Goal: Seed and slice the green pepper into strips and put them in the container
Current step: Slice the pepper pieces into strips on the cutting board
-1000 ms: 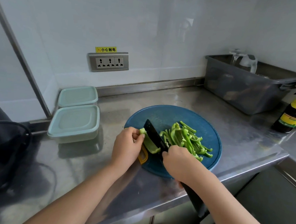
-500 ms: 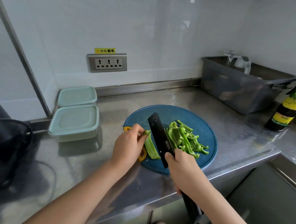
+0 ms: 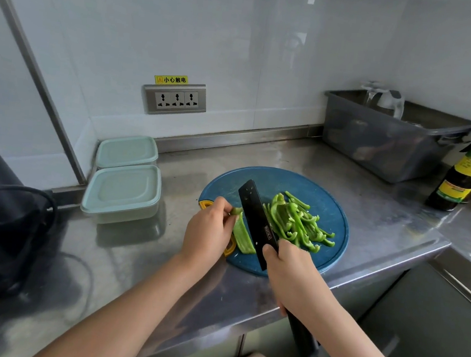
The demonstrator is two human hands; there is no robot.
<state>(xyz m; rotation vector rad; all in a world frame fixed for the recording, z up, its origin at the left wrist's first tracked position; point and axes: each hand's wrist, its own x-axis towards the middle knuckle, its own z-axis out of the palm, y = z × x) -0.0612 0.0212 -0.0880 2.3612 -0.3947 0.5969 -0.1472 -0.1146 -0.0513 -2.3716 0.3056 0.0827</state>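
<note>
1. The left hand [image 3: 209, 230] is lying curled at the left edge of the board with its wrist low. Its fingertips are pinching the far end of an uncut pepper piece [image 3: 242, 233] and pinning it flat.
2. The right hand [image 3: 286, 266] is wrapping tightly round the knife [image 3: 256, 217] where the blade meets the handle, thumb lying on the near end of the black blade. The dark handle is sticking out behind the wrist, past the counter edge.
3. The blade is pointing away and slightly left, standing between the pepper piece and the cut strips [image 3: 296, 224]. Whether its edge is touching the board, I cannot tell.
4. The strips are lying in a loose heap just right of the blade, on the round blue cutting board [image 3: 271, 181].
5. Both bare forearms are reaching in from the near side, angling toward each other.
6. Left of the board, the nearer container [image 3: 122, 193] is sitting lidded, with the farther container [image 3: 127, 150] behind it by the wall.
7. Everything is resting on a steel counter [image 3: 369, 208]. A grey tub [image 3: 375, 143] is sitting at the back right, with a dark sauce bottle [image 3: 461, 177] beside it.
</note>
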